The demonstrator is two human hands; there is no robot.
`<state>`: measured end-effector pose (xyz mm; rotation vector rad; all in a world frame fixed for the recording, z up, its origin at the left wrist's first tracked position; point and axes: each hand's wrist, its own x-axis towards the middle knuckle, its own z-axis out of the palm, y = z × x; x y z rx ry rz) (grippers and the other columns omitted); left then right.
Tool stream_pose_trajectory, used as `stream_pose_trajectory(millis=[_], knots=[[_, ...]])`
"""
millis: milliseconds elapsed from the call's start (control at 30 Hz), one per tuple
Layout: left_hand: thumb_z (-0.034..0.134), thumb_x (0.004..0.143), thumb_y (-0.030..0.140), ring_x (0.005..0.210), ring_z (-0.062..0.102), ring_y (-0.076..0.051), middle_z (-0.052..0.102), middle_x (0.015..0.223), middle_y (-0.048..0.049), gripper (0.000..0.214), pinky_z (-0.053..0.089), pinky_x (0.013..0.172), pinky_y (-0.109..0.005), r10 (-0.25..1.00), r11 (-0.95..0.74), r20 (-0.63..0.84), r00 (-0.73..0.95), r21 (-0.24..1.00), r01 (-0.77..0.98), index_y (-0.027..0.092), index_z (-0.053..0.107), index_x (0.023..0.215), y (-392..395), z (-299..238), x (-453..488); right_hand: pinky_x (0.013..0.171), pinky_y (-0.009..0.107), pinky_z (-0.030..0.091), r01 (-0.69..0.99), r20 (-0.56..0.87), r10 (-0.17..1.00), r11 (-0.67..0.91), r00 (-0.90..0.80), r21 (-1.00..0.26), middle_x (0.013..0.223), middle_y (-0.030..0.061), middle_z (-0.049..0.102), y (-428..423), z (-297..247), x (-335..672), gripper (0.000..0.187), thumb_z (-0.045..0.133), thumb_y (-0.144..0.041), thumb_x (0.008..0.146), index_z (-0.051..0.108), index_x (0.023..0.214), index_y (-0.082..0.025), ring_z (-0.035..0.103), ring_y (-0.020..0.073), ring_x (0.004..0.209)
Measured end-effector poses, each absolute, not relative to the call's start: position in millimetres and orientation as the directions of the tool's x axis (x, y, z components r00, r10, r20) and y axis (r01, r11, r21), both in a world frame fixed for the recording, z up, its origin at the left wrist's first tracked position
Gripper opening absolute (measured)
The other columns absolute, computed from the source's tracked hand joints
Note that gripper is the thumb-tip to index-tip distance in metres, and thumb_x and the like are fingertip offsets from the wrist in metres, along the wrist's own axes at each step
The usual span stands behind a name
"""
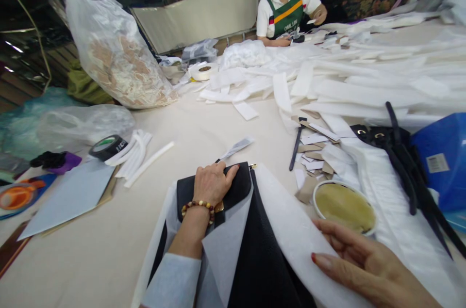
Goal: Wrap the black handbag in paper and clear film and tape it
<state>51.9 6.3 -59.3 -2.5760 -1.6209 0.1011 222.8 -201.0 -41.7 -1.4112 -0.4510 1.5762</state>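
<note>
A black handbag (pixel 262 250) with white tissue paper (pixel 227 245) over its front lies in front of me. My left hand (pixel 214 184) rests on the bag's flap, fingers curled over its far edge and thumb stretched to the right. A gold-coloured clasp (pixel 219 207) shows partly beside the wrist. Along the bag's right side runs a long white foam-like strip (pixel 291 211), and my right hand (pixel 358 259) is closed on its edge between thumb and fingers. Beyond the left fingers lies a small tag in a clear sleeve (pixel 236 147).
At right are a tub of yellowish paste (pixel 344 206), card scraps (pixel 315 153), black straps (pixel 400 162) and a blue container (pixel 442 162). Left are black tape (pixel 108 147), white strips (pixel 133 153) and a scrap-filled plastic bag (pixel 120 56). A co-worker (pixel 287 7) sits opposite.
</note>
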Motion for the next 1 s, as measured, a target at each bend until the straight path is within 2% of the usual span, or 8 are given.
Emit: stream_pose_trajectory(millis=[133,233,300,367,633,833,933,1000], knots=[[0.023,0.09,0.055,0.081,0.062,-0.023,0.068,0.084,-0.0065,0.051,0.037,0.071,-0.033,0.903,-0.428,-0.019,0.429,-0.119,0.896,0.02,0.059,0.084,7.3,-60.5,52.1,0.081,0.038,0.052,-0.302,-0.45,0.89,-0.449,-0.07,-0.841,0.104,0.0066,0.067,-181.3,-35.6,217.4,0.043,0.063,-0.035,0.071,0.059,0.11,-0.02,0.063,0.0256,0.093],[0.022,0.09,0.054,0.082,0.062,-0.022,0.068,0.085,-0.0063,0.051,0.037,0.071,-0.033,0.904,-0.428,-0.029,0.427,-0.113,0.897,0.02,0.059,0.084,8.1,-60.7,52.4,0.077,0.038,0.052,0.127,-0.36,0.928,-0.37,0.094,-0.92,0.1,0.0083,0.068,-168.5,-38.0,212.1,0.038,0.056,-0.04,0.075,0.061,0.107,-0.021,0.063,0.0275,0.09],[0.022,0.091,0.053,0.082,0.062,-0.022,0.068,0.084,-0.0063,0.05,0.037,0.07,-0.032,0.903,-0.429,-0.036,0.428,-0.107,0.897,0.02,0.059,0.084,8.3,-60.2,52.9,0.075,0.038,0.052,0.408,-0.242,0.952,-0.299,0.185,-0.863,0.096,0.0091,0.069,-162.5,-41.8,208.3,0.038,0.049,-0.042,0.08,0.06,0.111,-0.023,0.064,0.028,0.088],[0.022,0.091,0.052,0.082,0.062,-0.023,0.068,0.084,-0.0062,0.05,0.037,0.07,-0.033,0.9,-0.435,-0.041,0.433,-0.098,0.895,0.02,0.06,0.084,8.2,-59.7,53.4,0.073,0.038,0.052,0.555,-0.156,0.973,-0.226,0.172,-0.8,0.09,0.0091,0.07,-160.2,-46.2,204.7,0.042,0.042,-0.04,0.084,0.054,0.12,-0.021,0.065,0.0274,0.083],[0.02,0.092,0.051,0.082,0.061,-0.024,0.067,0.085,-0.0061,0.05,0.036,0.07,-0.035,0.893,-0.45,-0.051,0.447,-0.064,0.891,0.02,0.059,0.084,7.6,-62.4,53.8,0.054,0.034,0.049,0.774,-0.121,0.992,-0.058,-0.025,-0.631,0.069,0.0092,0.07,-169.0,-56.9,196.8,0.043,0.036,-0.032,0.087,0.049,0.124,-0.016,0.064,0.0253,0.058],[0.023,0.091,0.051,0.083,0.061,-0.024,0.067,0.086,-0.0072,0.049,0.036,0.072,-0.036,0.899,-0.438,-0.06,0.435,-0.056,0.897,0.019,0.059,0.083,6.4,-61.9,55.4,0.035,0.037,0.037,0.903,-0.138,0.936,0.263,-0.325,-0.34,0.071,0.0187,0.069,-154.6,-43.6,186.7,0.054,0.045,-0.011,0.063,0.055,0.115,0.0,0.058,0.0296,0.042],[0.024,0.091,0.051,0.083,0.061,-0.023,0.067,0.086,-0.0076,0.048,0.035,0.072,-0.035,0.903,-0.429,-0.061,0.426,-0.055,0.901,0.019,0.059,0.084,6.3,-60.8,55.2,0.042,0.036,0.043,0.897,-0.161,0.93,0.257,-0.331,-0.359,0.075,0.0177,0.069,-154.9,-28.6,192.6,0.055,0.043,-0.008,0.065,0.052,0.118,0.001,0.062,0.0286,0.049],[0.024,0.091,0.051,0.083,0.061,-0.023,0.068,0.086,-0.007,0.047,0.035,0.071,-0.034,0.901,-0.432,-0.058,0.429,-0.052,0.9,0.019,0.059,0.085,6.5,-60.6,54.7,0.052,0.034,0.05,0.867,-0.191,0.949,0.132,-0.25,-0.48,0.085,0.0159,0.07,-155.3,-22.3,199.0,0.052,0.04,-0.013,0.074,0.047,0.125,-0.003,0.066,0.0267,0.061]])
